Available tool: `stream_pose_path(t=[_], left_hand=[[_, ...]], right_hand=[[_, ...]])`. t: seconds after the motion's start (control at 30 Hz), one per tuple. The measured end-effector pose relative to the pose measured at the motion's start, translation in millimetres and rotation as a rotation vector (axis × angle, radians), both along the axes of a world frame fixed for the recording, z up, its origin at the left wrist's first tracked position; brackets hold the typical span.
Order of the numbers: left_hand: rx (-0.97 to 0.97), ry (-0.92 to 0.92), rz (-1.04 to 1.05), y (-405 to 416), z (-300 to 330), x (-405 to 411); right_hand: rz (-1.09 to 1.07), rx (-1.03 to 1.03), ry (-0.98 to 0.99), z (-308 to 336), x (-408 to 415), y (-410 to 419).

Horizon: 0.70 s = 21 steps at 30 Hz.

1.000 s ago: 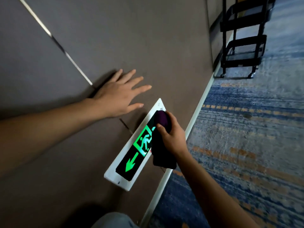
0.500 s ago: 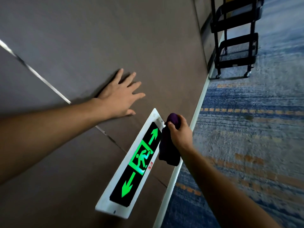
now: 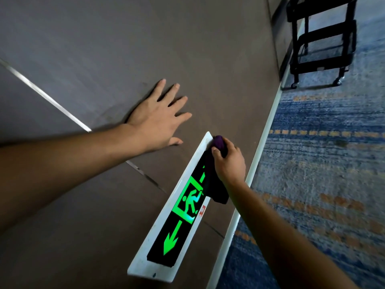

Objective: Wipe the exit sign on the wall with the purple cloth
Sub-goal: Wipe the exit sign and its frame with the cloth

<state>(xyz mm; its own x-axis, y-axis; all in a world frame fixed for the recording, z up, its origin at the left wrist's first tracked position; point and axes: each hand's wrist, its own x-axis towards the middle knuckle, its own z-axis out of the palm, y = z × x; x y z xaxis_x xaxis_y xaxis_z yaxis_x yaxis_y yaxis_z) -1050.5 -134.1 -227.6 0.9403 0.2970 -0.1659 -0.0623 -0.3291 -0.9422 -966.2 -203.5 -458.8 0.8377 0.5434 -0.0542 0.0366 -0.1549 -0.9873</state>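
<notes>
The exit sign (image 3: 177, 222) is a long black panel in a white frame, set low in the brown wall, with a glowing green running figure and arrows. My right hand (image 3: 229, 162) is shut on the purple cloth (image 3: 214, 182) and presses it against the sign's far end, covering the upper arrow. The cloth hangs down dark below my fingers. My left hand (image 3: 159, 116) lies flat on the wall above and left of the sign, fingers spread, holding nothing.
A white baseboard (image 3: 258, 159) runs along the wall's foot. Blue carpet with orange dashes (image 3: 323, 174) covers the floor on the right. A black wheeled cart (image 3: 320, 42) stands against the wall farther down. A thin metal seam (image 3: 41, 94) crosses the wall panels.
My right hand with the cloth slid off the far end of the sign and has come back onto it. My left hand stays flat on the wall. The camera view shifted.
</notes>
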Motion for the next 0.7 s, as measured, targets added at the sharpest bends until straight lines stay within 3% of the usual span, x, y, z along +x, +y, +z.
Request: stream_pose_path(t=[0.17, 0.4, 0.7], left_hand=[[0.017, 0.026, 0.020, -1.7, 0.5, -1.8], [-0.028, 0.033, 0.038, -6.6, 8.5, -3.6], [-0.059, 0.049, 0.057, -8.7, 12.1, -1.4]], right_hand=[[0.035, 0.003, 0.047, 3.5, 1.7, 5.6], [-0.032, 0.037, -0.093, 6.9, -20.8, 5.4], [0.052, 0.179, -0.349, 18.5, -34.0, -2.0]])
